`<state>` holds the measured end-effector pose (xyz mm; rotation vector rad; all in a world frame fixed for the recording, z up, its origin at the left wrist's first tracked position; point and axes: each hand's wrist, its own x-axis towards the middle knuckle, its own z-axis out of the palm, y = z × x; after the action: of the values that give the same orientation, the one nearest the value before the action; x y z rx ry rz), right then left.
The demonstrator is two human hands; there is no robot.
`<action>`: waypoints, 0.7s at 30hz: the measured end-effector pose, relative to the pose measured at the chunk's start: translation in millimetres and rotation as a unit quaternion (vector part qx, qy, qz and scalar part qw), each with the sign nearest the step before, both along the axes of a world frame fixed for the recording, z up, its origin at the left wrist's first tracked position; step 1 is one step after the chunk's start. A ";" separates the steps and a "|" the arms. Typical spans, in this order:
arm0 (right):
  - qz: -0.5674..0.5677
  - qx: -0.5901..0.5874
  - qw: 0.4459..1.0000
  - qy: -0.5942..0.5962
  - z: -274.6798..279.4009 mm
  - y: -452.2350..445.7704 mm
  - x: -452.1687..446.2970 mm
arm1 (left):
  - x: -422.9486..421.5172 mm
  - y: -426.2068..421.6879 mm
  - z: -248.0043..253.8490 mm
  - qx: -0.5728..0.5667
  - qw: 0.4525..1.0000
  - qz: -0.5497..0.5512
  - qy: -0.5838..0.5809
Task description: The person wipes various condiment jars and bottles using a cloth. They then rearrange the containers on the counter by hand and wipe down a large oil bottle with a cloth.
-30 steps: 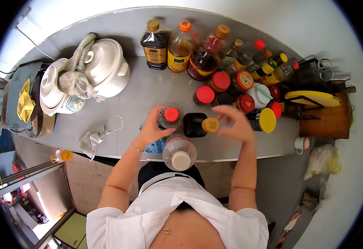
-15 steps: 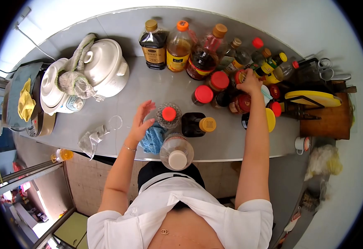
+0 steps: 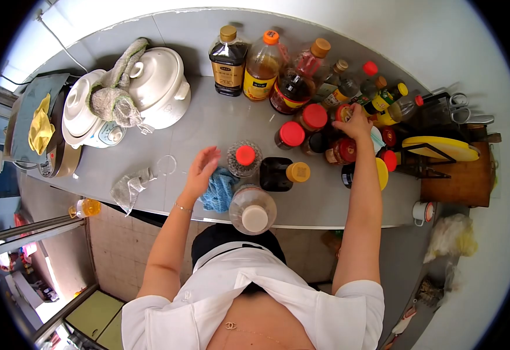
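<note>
My left hand (image 3: 200,170) hovers over the counter with its fingers apart, holding nothing. Beside it are a blue cloth (image 3: 219,190) and a clear bottle with a red cap (image 3: 244,157). A dark bottle with a gold cap (image 3: 275,174) and a large clear bottle with a white cap (image 3: 252,210) stand close by. On the right, my right hand (image 3: 355,123) reaches in among the jars, its fingers closed around a small jar (image 3: 342,111), which they partly hide. Red-lidded jars (image 3: 313,118) and a dark-lidded jar (image 3: 315,143) surround it.
Tall sauce bottles (image 3: 261,70) line the wall. A white cooker (image 3: 160,87) with a towel stands at the left. A crumpled plastic bag (image 3: 131,189) lies on the counter (image 3: 150,151). A yellow board (image 3: 439,147) and a white mug (image 3: 422,213) are at the right.
The view has shifted slightly, so the counter items appear a little to the right. My right hand remains at the same jar, and my left hand stays raised with spread fingers.
</note>
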<state>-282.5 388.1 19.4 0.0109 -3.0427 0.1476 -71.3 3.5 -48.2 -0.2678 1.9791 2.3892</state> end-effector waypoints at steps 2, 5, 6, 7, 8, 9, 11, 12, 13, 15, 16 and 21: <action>0.049 0.090 0.985 0.137 -6.9 -6.6 9.9 | -15.6 -6.7 -12.6 -0.014 1.000 0.013 -0.006; 0.214 -0.124 0.969 -0.006 12.3 -43.6 32.0 | -45.7 -14.9 -26.7 -0.073 0.996 0.045 0.015; 0.293 -0.115 0.948 -0.036 12.4 -58.8 42.8 | -52.2 -16.6 -28.7 -0.098 0.993 0.056 0.025; 0.369 -0.106 0.921 -0.068 10.8 -72.0 52.4 | -56.5 -16.7 -21.0 -0.108 0.992 0.051 0.024; 0.394 -0.059 0.916 -0.041 6.0 -81.1 56.0 | -61.6 -16.1 -13.2 -0.118 0.992 0.047 0.023; 0.419 -0.010 0.908 -0.013 -2.0 -88.1 57.6 | -64.9 -13.2 -7.2 -0.127 0.991 0.043 0.023; 0.450 0.067 0.890 0.014 -17.7 -92.0 52.1 | -66.3 -6.8 -10.1 -0.114 0.993 0.034 0.009; 0.458 0.095 0.884 0.013 -22.7 -96.9 47.1 | -65.4 -5.6 -12.3 -0.110 0.993 0.029 0.001; 0.465 0.123 0.876 0.014 -26.9 -101.6 40.5 | -63.9 -3.2 -14.7 -0.097 0.995 0.031 0.002; 0.477 0.086 0.871 -0.075 -21.9 -112.7 31.0 | -56.7 1.8 -22.6 -0.070 0.997 0.036 0.003; 0.481 0.070 0.865 -0.120 -17.3 -121.3 27.9 | -55.4 0.9 -27.5 -0.071 0.997 0.035 0.005; 0.502 -0.014 0.854 -0.135 -33.1 -178.1 7.9 | -62.4 -4.2 -26.8 -0.193 0.981 0.017 -0.029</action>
<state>-274.6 209.9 -13.7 1.6899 -2.9132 0.2714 -133.7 -0.7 -74.9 -0.3747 2.4140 1.9679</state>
